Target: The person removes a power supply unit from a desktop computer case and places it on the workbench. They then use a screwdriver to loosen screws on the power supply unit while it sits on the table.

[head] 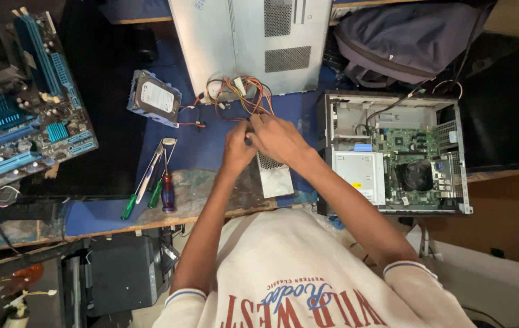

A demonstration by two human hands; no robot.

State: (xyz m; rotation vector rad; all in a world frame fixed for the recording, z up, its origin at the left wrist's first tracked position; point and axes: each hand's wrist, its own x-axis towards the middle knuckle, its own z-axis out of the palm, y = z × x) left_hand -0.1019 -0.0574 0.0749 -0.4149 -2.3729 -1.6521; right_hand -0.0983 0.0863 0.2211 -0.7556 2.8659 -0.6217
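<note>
A: Which item occupies the hands, and where is it?

B: A bundle of coloured power-supply wires point(248, 97). It leaves the silver computer case point(253, 42) at that case's near edge and fans toward the person. Its long axis runs from the case down to the hands, with the loose connector ends pointing at the person.

A: State of the hands?

B: The left hand point(237, 147) and right hand point(279, 138) meet just below the case, fingers curled and pinching the wire ends between them. What exactly sits between the fingertips cannot be told.

A: Objects beside the case?

B: Left of the case lies a hard drive point(155, 98), label up, tilted, with thin leads running toward the wires. Farther left is a blue motherboard point(25, 103). Below the hard drive lie screwdrivers point(153, 182), shafts pointing up toward it. Right of the case stands an open small desktop chassis point(396, 152), board exposed. Under the hands lies a grey perforated box point(273, 176).
</note>
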